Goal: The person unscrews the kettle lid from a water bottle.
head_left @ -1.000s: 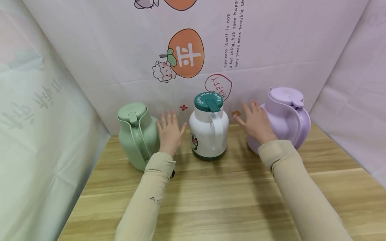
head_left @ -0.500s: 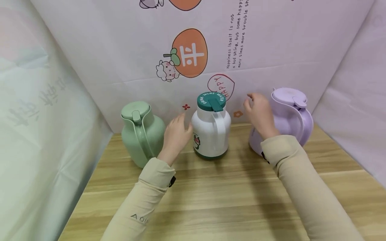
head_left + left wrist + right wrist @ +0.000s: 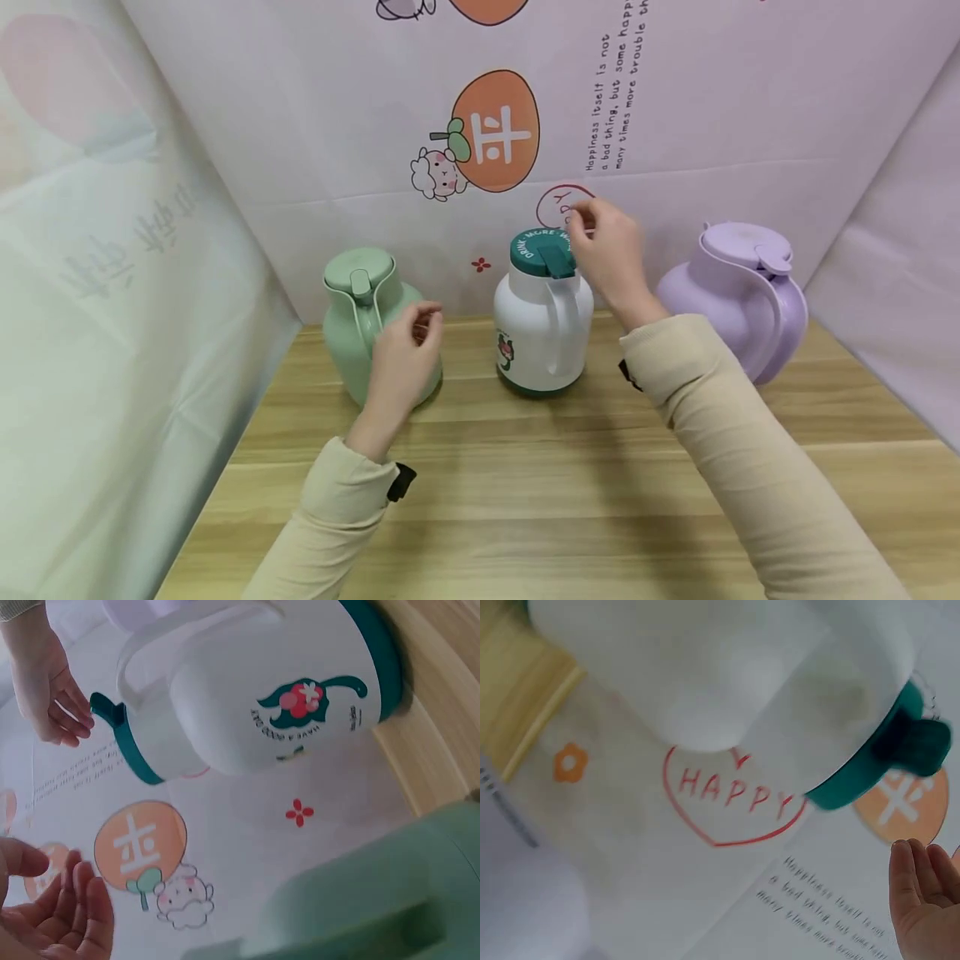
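Three insulated jugs stand upright in a row in the head view: green [image 3: 343, 333] at left, white with a dark green lid [image 3: 528, 317] in the middle, purple [image 3: 701, 296] at right. My left hand [image 3: 405, 346] hovers before the green jug, fingers loosely bent and holding nothing. Above and beside the white jug's lid is my right hand [image 3: 611, 250], its fingers relaxed. In the left wrist view, the right hand [image 3: 52, 690] is near the lid spout [image 3: 109, 709] with nothing in its grasp. The right wrist view shows its fingers [image 3: 915, 877] apart from the lid.
The jugs stand on a wood-grain table [image 3: 480, 500] near its back edge. Behind them hangs a white printed cloth [image 3: 322, 125] with an orange fruit picture [image 3: 502, 171]. More pale cloth [image 3: 112, 375] closes off the left side, and another sheet [image 3: 892, 267] the right.
My right hand has moved left from the purple jug to the white jug's lid. The left hand has drawn back toward me before the green jug, its fingers more bent. The jugs stand still.
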